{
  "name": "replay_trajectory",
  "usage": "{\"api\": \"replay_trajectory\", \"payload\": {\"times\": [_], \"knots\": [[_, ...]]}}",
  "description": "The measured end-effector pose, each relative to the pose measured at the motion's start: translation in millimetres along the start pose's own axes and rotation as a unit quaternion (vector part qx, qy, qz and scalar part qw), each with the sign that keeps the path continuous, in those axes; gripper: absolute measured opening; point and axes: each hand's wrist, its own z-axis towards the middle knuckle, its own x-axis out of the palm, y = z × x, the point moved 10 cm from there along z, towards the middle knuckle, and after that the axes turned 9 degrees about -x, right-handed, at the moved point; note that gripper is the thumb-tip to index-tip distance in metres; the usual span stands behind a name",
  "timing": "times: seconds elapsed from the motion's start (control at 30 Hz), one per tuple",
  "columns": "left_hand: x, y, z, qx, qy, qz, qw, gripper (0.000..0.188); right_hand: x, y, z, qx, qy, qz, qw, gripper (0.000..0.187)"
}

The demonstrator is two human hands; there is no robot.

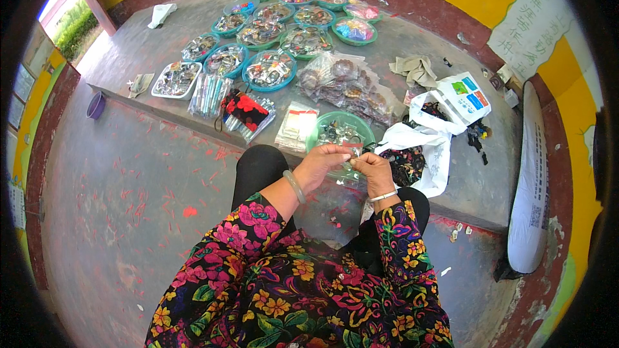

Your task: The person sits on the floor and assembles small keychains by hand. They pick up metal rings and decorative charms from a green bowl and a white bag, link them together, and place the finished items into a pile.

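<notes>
My left hand (322, 166) and my right hand (375, 174) meet in front of me, over the near rim of a green plastic basket (312, 134). Thumbs and fingertips of both are pinched together on something small, perhaps part of a clear packet; the fingers mostly hide it. Small clear packets (340, 132) with shiny pieces fill the basket, and a reddish label shows just beyond my fingertips. Right of my right hand, a white plastic bag (438, 162) gapes around a heap of dark, mixed-colour small items (405, 166).
Round baskets (269, 69) of small goods crowd the raised concrete platform (155, 42). Nearer lie a white tray (175, 80), a red-and-black pouch (245, 109), flat packets (296, 125) and bagged brown items (345, 84). A long wrapped roll (530, 187) leans at right.
</notes>
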Motion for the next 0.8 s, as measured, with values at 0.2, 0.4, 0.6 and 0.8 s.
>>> {"api": "replay_trajectory", "payload": {"times": [0.2,0.4,0.6,0.8], "knots": [[-18.4,-6.5,0.7,0.065,-0.085,0.085,0.991,0.018,-16.3,12.0,-2.1,-0.036,-0.085,-0.116,0.989,0.012],[12.4,0.5,-6.9,0.108,-0.066,0.082,0.989,0.027,-2.0,65.3,-13.8,-0.242,-0.131,-0.394,0.877,0.014],[20.4,13.7,2.6,0.050,0.017,0.065,0.997,0.033,44.0,76.9,-24.3,-0.353,-0.016,-0.519,0.779,0.019],[-13.2,21.3,7.6,0.000,-0.057,0.059,0.997,0.032,19.4,66.9,-12.8,-0.261,-0.037,-0.420,0.869,0.022]]}}
